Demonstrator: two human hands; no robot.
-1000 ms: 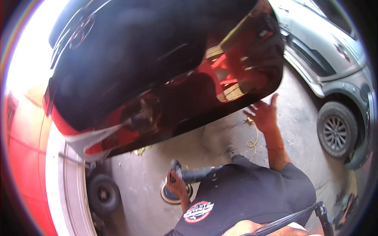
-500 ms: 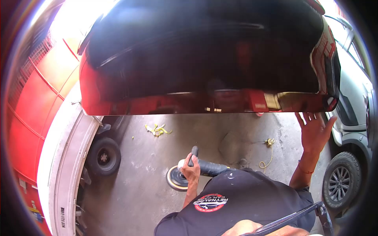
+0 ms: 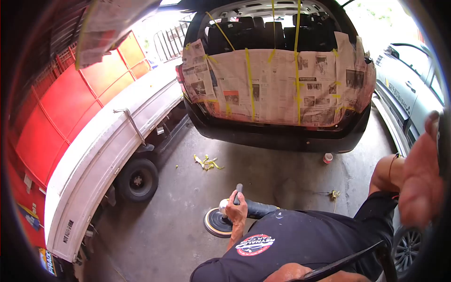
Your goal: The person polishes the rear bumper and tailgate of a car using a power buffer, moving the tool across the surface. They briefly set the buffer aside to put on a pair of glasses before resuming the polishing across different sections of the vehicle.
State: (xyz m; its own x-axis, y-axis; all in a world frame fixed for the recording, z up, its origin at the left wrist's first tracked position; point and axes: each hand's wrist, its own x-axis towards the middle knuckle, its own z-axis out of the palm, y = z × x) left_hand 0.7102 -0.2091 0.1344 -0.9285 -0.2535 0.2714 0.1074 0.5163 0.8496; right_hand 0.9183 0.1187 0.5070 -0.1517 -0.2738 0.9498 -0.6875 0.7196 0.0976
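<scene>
My left hand (image 3: 237,211) is wrapped round the side handle of a rotary polisher (image 3: 260,209), low in front of my body. The polisher's round pad (image 3: 219,222) is at the left, and the tool's dark body runs right until my black shirt (image 3: 305,239) hides it. Raised close to the camera at the right edge, my right hand (image 3: 419,176) is blurred and partly cut off, so I cannot tell what its fingers hold. Beyond the hands stands a dark car (image 3: 282,138), its rear opening covered below by taped newspaper (image 3: 275,89).
A white truck bed (image 3: 112,160) with a wheel (image 3: 137,180) flanks the left. At the right is a silver Mitsubishi vehicle (image 3: 408,89). Crumpled yellow tape (image 3: 206,162), a small tub (image 3: 328,158) and a yellow cord end (image 3: 334,194) lie on the concrete floor (image 3: 263,171).
The view has tilted up, and the glossy dark panel that filled the top is out of sight. My right hand has left its lower edge and risen beside the camera.
</scene>
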